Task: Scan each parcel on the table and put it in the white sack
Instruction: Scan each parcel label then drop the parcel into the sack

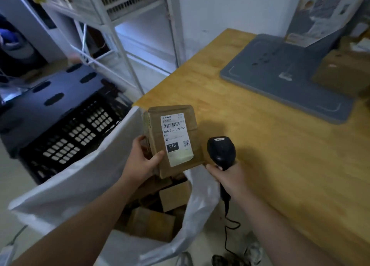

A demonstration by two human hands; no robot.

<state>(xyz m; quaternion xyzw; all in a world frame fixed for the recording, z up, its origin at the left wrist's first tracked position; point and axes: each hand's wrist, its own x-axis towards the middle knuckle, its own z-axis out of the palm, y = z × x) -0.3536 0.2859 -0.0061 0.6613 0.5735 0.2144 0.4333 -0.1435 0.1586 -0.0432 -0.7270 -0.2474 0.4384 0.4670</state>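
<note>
White sack [66, 187] holds boxes [174, 195]; left fingers [157, 156] grip parcel [176, 137], right fingers [212, 168] grip scanner [221, 151].

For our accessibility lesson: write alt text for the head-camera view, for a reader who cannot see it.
A person's left hand holds a labelled cardboard parcel by an open white sack, while the right hand grips a black scanner beside it. A wooden table with a grey mat lies to the right.
</note>
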